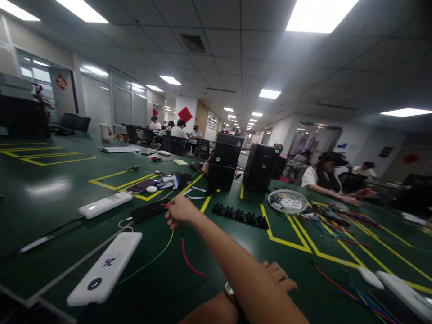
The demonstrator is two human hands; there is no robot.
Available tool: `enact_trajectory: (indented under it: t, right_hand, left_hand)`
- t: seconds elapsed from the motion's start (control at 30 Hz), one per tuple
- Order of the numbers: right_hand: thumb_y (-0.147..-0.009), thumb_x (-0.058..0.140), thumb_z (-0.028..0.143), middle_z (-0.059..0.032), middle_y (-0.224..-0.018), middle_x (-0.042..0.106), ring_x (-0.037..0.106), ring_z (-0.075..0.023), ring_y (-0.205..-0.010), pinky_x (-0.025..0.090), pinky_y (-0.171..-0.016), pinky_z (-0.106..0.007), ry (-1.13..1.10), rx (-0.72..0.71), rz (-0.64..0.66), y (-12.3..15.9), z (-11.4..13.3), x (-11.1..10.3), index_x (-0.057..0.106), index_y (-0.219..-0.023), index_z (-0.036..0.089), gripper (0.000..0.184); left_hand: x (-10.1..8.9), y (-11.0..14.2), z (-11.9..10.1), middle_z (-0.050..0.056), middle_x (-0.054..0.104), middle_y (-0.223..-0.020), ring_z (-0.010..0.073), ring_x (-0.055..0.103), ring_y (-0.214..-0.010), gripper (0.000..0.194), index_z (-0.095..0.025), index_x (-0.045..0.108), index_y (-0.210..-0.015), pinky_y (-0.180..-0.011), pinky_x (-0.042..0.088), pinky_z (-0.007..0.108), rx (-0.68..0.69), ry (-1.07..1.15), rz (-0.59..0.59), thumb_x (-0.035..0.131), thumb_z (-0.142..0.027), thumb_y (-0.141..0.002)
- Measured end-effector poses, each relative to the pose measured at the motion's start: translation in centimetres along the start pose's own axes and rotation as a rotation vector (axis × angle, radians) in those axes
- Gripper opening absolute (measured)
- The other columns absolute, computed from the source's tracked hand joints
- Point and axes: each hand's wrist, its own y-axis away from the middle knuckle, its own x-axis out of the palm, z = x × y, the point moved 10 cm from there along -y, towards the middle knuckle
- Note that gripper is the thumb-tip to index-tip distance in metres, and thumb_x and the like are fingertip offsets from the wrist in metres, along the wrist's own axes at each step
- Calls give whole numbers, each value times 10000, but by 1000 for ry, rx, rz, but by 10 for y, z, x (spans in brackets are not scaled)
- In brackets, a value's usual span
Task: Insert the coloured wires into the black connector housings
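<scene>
My right arm reaches forward and to the left across the green table [50, 189]. My right hand [180, 211] is closed in a pinch over thin wires; a red tip pokes out by the fingertips. A red wire [189, 262] and a green wire [151, 259] trail from under the hand toward me. A flat black device [148, 210] lies just left of that hand. My left hand [279, 276] rests on the table beneath my right forearm, fingers stretched out and holding nothing, with a watch on its wrist.
A white power bank [104, 270] marked 26 and a white power strip [104, 204] lie at the left. A black connector strip [241, 216], a white fan grille [287, 201] and two black boxes [224, 162] stand ahead. A person [324, 177] sits at the right by loose coloured wires [334, 216].
</scene>
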Motion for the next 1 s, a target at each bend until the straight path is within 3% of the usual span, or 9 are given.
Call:
enact_trajectory:
  t: [0.1, 0.2, 0.33, 0.43, 0.53, 0.67, 0.73, 0.8, 1.0]
  right_hand:
    - [-925, 293, 93, 5, -657, 611, 626, -104, -513, 519, -467, -202, 68, -56, -85, -25, 6, 12, 508, -906, 136, 219]
    - [-918, 382, 191, -56, -738, 669, 669, -180, -686, 533, -553, -254, 431, -172, -199, -31, 16, 19, 586, -854, 136, 221]
    - [-877, 491, 361, -125, -870, 691, 646, -316, -849, 516, -682, -435, 777, -280, -354, -3, 18, 25, 662, -826, 127, 295]
    - [-912, 414, 378, -94, -771, 689, 653, -264, -750, 508, -661, -389, 849, -388, -410, 40, 10, 13, 674, -801, 124, 380]
    - [-947, 328, 284, -50, -860, 684, 642, -207, -840, 480, -759, -337, 834, -410, -523, 96, -17, -37, 668, -887, 166, 365]
    - [-940, 330, 216, -85, -978, 674, 610, -206, -934, 448, -845, -328, 753, -317, -781, 188, -88, -134, 649, -982, 169, 324]
    - [-934, 339, 218, -99, -939, 673, 612, -211, -898, 453, -820, -335, 687, -228, -982, 241, -135, -176, 646, -945, 162, 312]
    - [-931, 356, 238, -106, -907, 662, 603, -224, -889, 449, -814, -359, 709, -202, -1057, 281, -175, -192, 634, -945, 152, 291]
    - [-929, 385, 237, -72, -864, 651, 595, -183, -828, 438, -774, -306, 802, -228, -937, 299, -220, -170, 626, -921, 169, 250]
  left_hand:
    - [0, 0, -8, 78, 572, -1145, 241, 475, -1090, 449, -218, 476, -1236, -829, 396, 362, 47, -25, 96, 479, -466, -862]
    - [-11, 2, -13, 80, 567, -1138, 234, 464, -1100, 434, -215, 465, -1241, -857, 384, 363, 35, 11, 94, 480, -440, -871]
    - [-11, 4, -9, 81, 559, -1156, 236, 458, -1110, 473, -232, 448, -1273, -879, 374, 372, 35, 71, 110, 462, -481, -870]
    - [-5, 7, 2, 81, 560, -1167, 242, 460, -1112, 462, -230, 475, -1251, -882, 383, 375, 6, 97, 160, 475, -482, -863]
    - [-22, 16, 7, 74, 576, -1151, 232, 479, -1085, 323, -226, 542, -1171, -918, 373, 365, -13, 116, 81, 458, -360, -890]
    - [-61, 29, 12, 80, 608, -1095, 225, 522, -1041, 277, -231, 606, -1066, -920, 374, 343, -40, 139, -128, 399, -194, -886]
    - [-79, 31, 31, 92, 635, -980, 235, 546, -962, 250, -231, 634, -993, -846, 409, 342, -159, 109, -230, 417, -202, -873]
    - [-100, 35, 63, 90, 638, -937, 234, 551, -924, 236, -234, 637, -980, -815, 425, 331, -326, 80, -345, 428, -244, -870]
    - [-161, 53, 181, 132, 596, -1052, 240, 549, -1001, 385, -133, 523, -1131, -894, 398, 358, -796, -53, -545, 265, -324, -918]
